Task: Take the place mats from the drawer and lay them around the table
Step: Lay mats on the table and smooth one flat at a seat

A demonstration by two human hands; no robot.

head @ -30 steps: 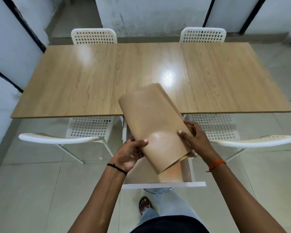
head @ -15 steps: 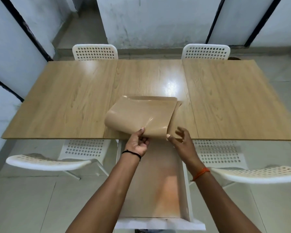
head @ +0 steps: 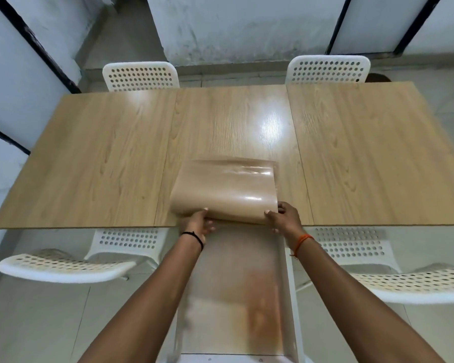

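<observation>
- A tan mat (head: 224, 188) lies curled on the near middle of the table (head: 102, 163), its far edge flat on the wood and its near edge bowed upward at the table's rim.
- The mat's surface is glossy, with bright streaks of reflected light near its right side.
- The left hand (head: 197, 224) grips the mat's near left corner, thumb on top and fingers curled underneath.
- The right hand (head: 283, 217) pinches the mat's near right corner, thumb on top, the other fingers bent behind the edge.
- A black band (head: 194, 235) circles the left wrist; an orange thread (head: 302, 242) circles the right wrist.
- The drawer (head: 290, 297) stands pulled out from under the table's near edge, between the two forearms, with white side walls and a white front panel.
- Inside the drawer lies a tan, blurred surface (head: 236, 297); whether it is more mats or the drawer's bottom cannot be told.
- The table top is light wood grain in three panels, with a bright glare spot on the middle panel beyond the mat.
- Two white perforated chairs (head: 140, 76) stand at the table's far side, pushed up to its edge, left and right.
- Two more white chairs (head: 63, 267) stand at the near side, one on each side of the drawer, their seats partly under the table.
- The floor is pale tile; grey-white walls with dark strips surround the table.
</observation>
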